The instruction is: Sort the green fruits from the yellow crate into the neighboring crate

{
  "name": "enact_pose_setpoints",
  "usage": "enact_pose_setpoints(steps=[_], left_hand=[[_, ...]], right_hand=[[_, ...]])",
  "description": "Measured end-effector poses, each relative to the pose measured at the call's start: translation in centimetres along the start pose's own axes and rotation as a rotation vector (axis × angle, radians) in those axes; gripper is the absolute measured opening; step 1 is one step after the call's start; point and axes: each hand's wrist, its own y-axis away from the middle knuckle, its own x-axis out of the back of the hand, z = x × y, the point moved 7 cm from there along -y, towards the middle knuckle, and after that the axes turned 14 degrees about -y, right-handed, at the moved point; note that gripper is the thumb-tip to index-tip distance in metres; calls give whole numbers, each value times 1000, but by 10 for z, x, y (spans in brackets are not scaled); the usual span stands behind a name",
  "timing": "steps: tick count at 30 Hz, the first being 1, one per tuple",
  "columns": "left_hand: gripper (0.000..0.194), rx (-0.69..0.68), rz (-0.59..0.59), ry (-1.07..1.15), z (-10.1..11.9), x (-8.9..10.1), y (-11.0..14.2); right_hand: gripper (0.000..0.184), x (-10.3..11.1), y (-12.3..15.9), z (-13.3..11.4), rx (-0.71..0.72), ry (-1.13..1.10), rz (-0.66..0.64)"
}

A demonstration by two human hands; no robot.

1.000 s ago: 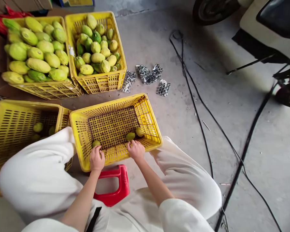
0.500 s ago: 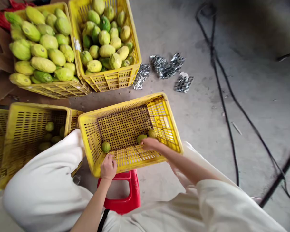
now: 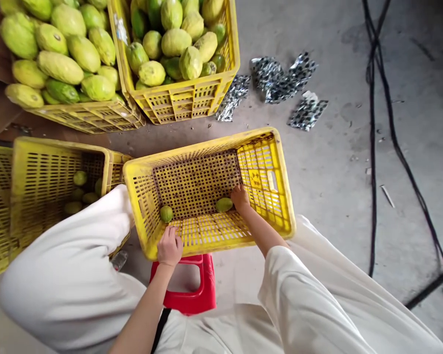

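A yellow plastic crate (image 3: 203, 241) with a perforated floor stands tilted between my knees. My left hand (image 3: 170, 246) is closed over its near rim. Inside, a round green fruit (image 3: 166, 214) rests in the near left corner, just beyond that hand. An oval green fruit (image 3: 224, 204) lies near the right end. Right beside it, my right hand (image 3: 240, 197) reaches down to the crate floor with its fingers curled. What those fingers hold, if anything, is hidden behind the hand.
Two yellow crates (image 3: 184, 98) at the back are heaped with yellow-green fruit. Another crate (image 3: 55, 142) on the left holds several fruits. A red stool (image 3: 206, 290) sits below the crate. Crumpled foil wrappers (image 3: 269, 81) and black cables (image 3: 391, 118) lie on the floor.
My right hand has moved off the oval green fruit to the right, where a second fruit showed before; that fruit is now out of sight. My left hand stays at the rim.
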Motion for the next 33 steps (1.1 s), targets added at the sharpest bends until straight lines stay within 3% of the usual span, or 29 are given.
enact_pose_setpoints(steps=[9, 12, 16, 20, 23, 27, 30, 33], left_hand=[[31, 93, -66, 51, 1, 8, -8], [49, 75, -244, -9, 1, -2, -25], [72, -82, -641, -355, -8, -32, -69], [74, -298, -767, -418, -10, -55, -121], [55, -434, -806, -429, -4, -74, -135], [30, -491, -792, -470, -1, -89, -126], [23, -503, -738, -474, 3, -85, -118], [23, -503, -635, -442, 15, -65, -120]], right_hand=[[39, 14, 19, -2, -12, 18, -34], [40, 34, 31, -15, -31, -26, -28], [26, 73, 51, -30, -23, -113, -13], [51, 117, 86, -21, -23, -224, 15], [60, 139, 129, 1, -93, -594, 60], [50, 146, 191, 8, -70, -1309, 5], [50, 154, 227, -1, -27, -1709, 4], [48, 159, 248, -14, -56, -1959, 15]])
